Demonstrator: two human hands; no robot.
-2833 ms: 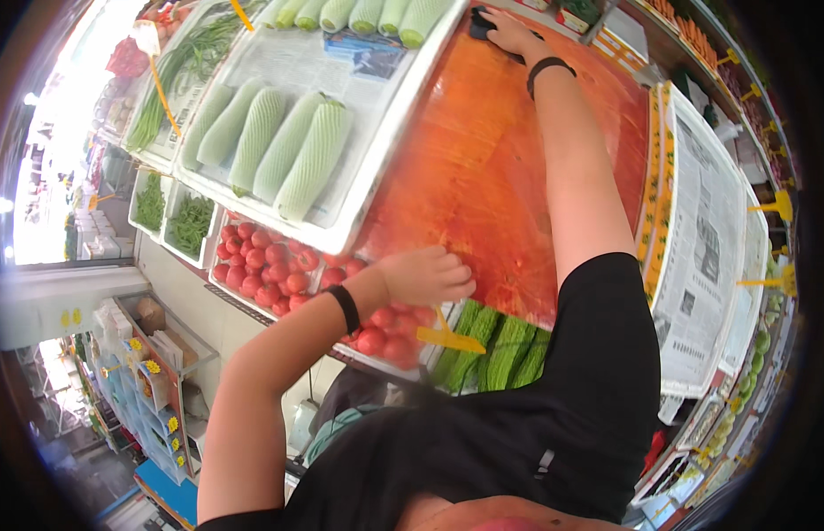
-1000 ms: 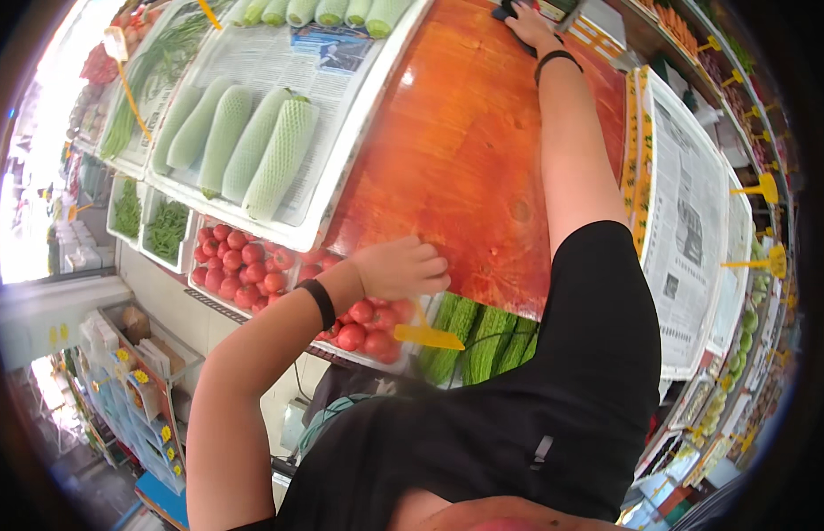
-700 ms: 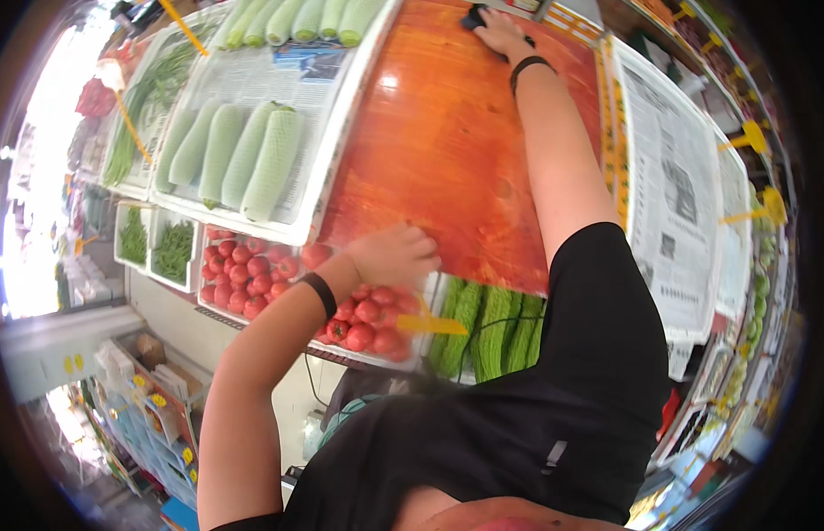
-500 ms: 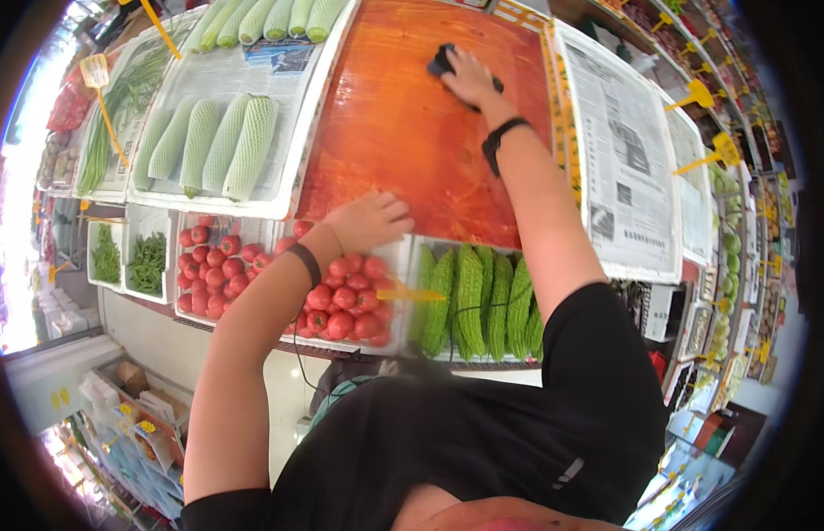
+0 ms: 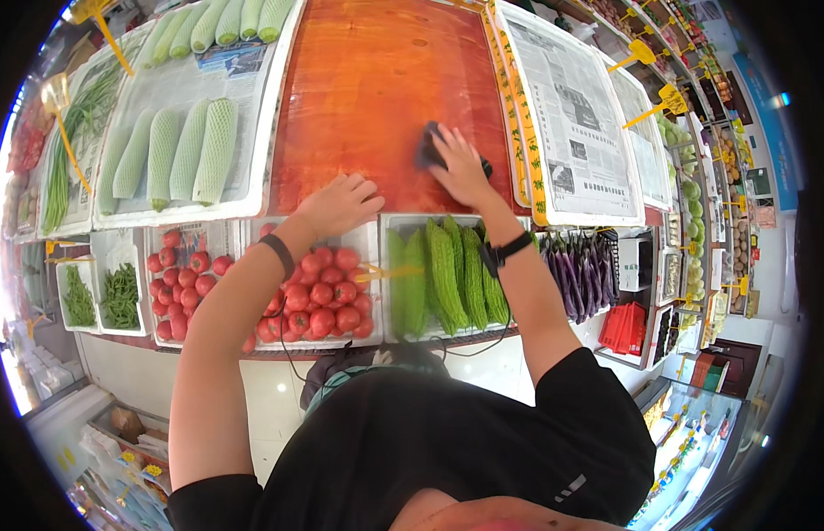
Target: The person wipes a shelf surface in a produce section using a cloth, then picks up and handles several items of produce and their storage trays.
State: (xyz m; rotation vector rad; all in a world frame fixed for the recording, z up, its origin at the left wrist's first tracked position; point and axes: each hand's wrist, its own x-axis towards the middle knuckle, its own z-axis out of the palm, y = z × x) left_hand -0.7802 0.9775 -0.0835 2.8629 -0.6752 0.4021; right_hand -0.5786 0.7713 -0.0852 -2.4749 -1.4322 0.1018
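A reddish-brown wooden board (image 5: 368, 97) with a wet-looking shine lies in front of me. My right hand (image 5: 463, 173) presses a dark cloth (image 5: 427, 147) onto its right side; the fingers rest over the cloth, which sticks out on both sides of the hand. At the board's near edge my left hand (image 5: 339, 205) lies with fingers stretched out and holds nothing. Tomatoes (image 5: 319, 296) in a white foam box are just below that hand. Green bitter melons (image 5: 447, 274) fill the box beside them, partly behind my right wrist.
Pale gourds in net sleeves (image 5: 215, 146) lie on a newspaper-lined tray to the left. On the right stands another foam tray covered with newspaper (image 5: 571, 115). Eggplants (image 5: 578, 270) sit at the near right. Yellow price tags (image 5: 664, 102) stick up on stems. A thin cable (image 5: 284, 350) hangs near my waist.
My right hand has drawn the cloth nearer to me across the board. The left hand stays by the near edge. The view has shifted, and the eggplants now show more fully.
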